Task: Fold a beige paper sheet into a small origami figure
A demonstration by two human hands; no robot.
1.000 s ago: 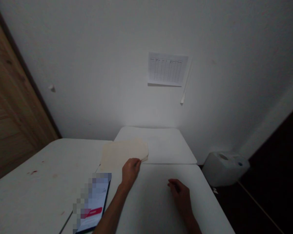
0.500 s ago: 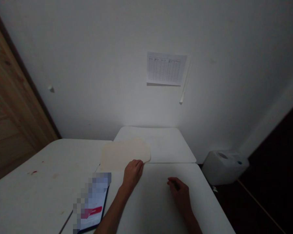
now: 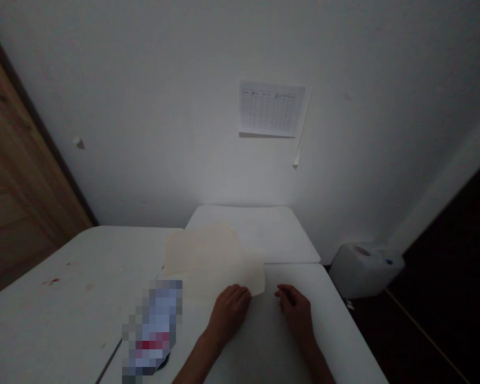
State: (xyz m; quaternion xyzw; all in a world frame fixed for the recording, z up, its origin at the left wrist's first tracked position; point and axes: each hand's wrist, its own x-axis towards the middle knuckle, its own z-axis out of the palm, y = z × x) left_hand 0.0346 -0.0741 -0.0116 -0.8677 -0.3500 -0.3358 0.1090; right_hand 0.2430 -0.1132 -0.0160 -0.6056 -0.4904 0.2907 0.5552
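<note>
My left hand [image 3: 230, 309] is closed on the near edge of a thin cream sheet [image 3: 250, 269], above the white table. This sheet partly overlaps another cream sheet [image 3: 202, 248] lying farther back and to the left. What the sheets are made of I cannot make out. My right hand [image 3: 296, 309] hovers over the table just right of the sheet's corner, not touching it. Its fingers curl loosely, with a small gap between thumb and forefinger and nothing visible between them.
A phone [image 3: 156, 325], partly blurred out, lies left of my left forearm. White tabletops [image 3: 92, 320] meet at a seam. A printed chart [image 3: 269, 109] hangs on the wall ahead. On the floor at right stands a whitish plastic container [image 3: 362, 274]. A wooden door [image 3: 20, 160] is at far left.
My left hand has drawn the sheet's edge toward me and to the right, so it is offset from the sheet behind. My right hand has barely moved.
</note>
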